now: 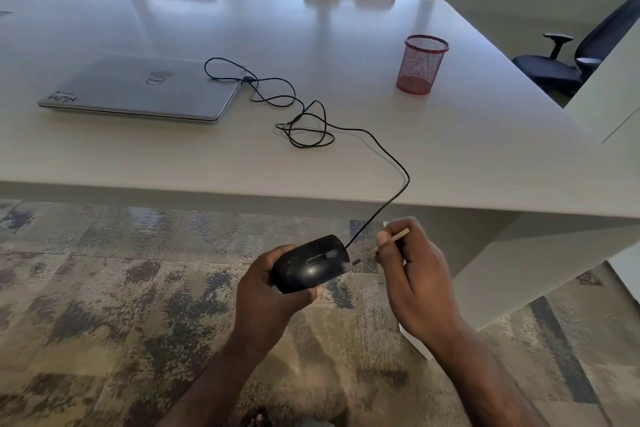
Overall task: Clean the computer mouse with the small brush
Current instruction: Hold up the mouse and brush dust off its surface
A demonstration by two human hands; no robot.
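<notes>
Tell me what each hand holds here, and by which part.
Left hand holds the black mouse by its rear end. Right hand pinches the small brush partway along its wooden handle, bristles at the mouse's front.

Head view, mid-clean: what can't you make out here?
- Brush bristles: motion-blurred at the mouse front; contact unclear.
- Mouse underside: hidden by the left hand.
- Brush handle middle: covered by the right hand fingers.
- Cable plug at the laptop: too small.
</notes>
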